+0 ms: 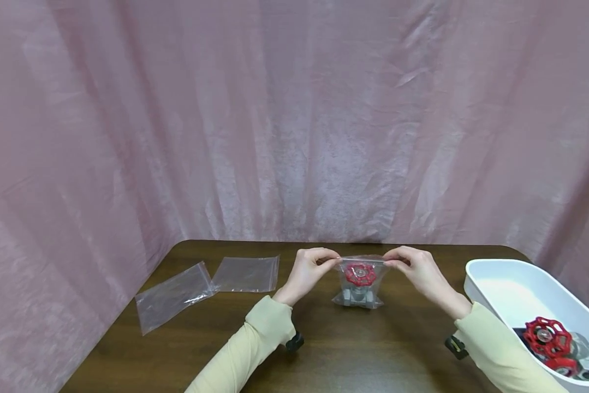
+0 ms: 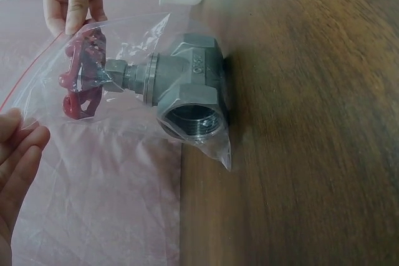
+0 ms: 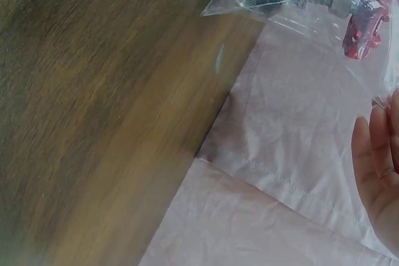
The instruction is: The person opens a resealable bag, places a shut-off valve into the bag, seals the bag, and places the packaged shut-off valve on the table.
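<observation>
A clear zip bag [image 1: 379, 281] stands on the table with a gate valve [image 2: 181, 79] upright inside it. The valve has a grey metal body and a red handwheel [image 1: 360, 274]. My left hand [image 1: 310, 271] pinches the bag's top left corner between thumb and fingers. At the opposite top corner, my right hand [image 1: 417, 270] pinches the same edge. The top edge is stretched between both hands above the handwheel, and a red line runs along it in the left wrist view. In the right wrist view, my right hand [image 3: 380, 166] is partly cut off by the frame.
Two flat clear bags [image 1: 173, 295] lie on the wooden table [image 1: 353, 355] at the left, their ends touching or overlapping. A white tub [image 1: 500, 273] at the right holds more valves with red handwheels [image 1: 548, 337]. A pink curtain [image 1: 294, 120] hangs behind the table.
</observation>
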Demonstrator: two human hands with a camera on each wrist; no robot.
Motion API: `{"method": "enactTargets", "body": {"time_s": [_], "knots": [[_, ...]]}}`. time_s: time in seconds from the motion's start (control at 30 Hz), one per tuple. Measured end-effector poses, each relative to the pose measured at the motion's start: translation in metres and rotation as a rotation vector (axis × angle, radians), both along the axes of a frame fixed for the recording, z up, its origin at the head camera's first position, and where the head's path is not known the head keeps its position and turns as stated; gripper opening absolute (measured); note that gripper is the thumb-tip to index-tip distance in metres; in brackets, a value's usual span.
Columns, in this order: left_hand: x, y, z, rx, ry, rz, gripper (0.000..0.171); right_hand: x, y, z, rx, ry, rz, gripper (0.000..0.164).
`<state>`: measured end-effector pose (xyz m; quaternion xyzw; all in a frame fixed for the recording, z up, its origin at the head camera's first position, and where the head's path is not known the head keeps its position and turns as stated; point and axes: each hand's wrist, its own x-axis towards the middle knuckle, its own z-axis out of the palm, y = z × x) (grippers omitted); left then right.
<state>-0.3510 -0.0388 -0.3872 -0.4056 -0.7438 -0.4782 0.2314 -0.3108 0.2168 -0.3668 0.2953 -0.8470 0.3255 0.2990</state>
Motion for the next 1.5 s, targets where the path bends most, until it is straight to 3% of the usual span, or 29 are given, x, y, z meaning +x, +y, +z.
{"method": "enactTargets", "body": {"time_s": [0.17, 0.43, 0.77, 0.97, 1.2, 1.33, 1.5], "knots": [[-0.001, 0.008, 0.0, -0.007, 0.018, -0.029, 0.005, 0.005, 0.007, -0.002, 0.001, 0.012, -0.043, 0.018], [-0.002, 0.009, 0.0, -0.008, 0.031, -0.017, 0.005, 0.003, 0.008, -0.002, 0.032, 0.118, -0.055, 0.021], [-0.002, 0.009, 0.0, -0.002, 0.046, -0.009, 0.004, 0.004, 0.003, 0.0, 0.054, 0.095, -0.1, 0.02], [-0.001, 0.012, -0.001, 0.022, 0.029, -0.013, 0.003, 0.004, 0.004, -0.003, 0.026, 0.038, -0.09, 0.016], [0.0, 0.016, -0.006, 0.042, -0.071, -0.044, 0.006, 0.004, 0.004, -0.006, -0.01, -0.038, -0.094, 0.01], [0.0, 0.017, -0.007, 0.063, -0.146, -0.093, 0.007, 0.005, 0.005, -0.008, -0.047, -0.136, -0.1, 0.008], [0.002, 0.019, -0.006, 0.07, -0.185, -0.118, 0.006, 0.003, 0.006, -0.014, -0.141, -0.267, -0.051, 0.021]]}}
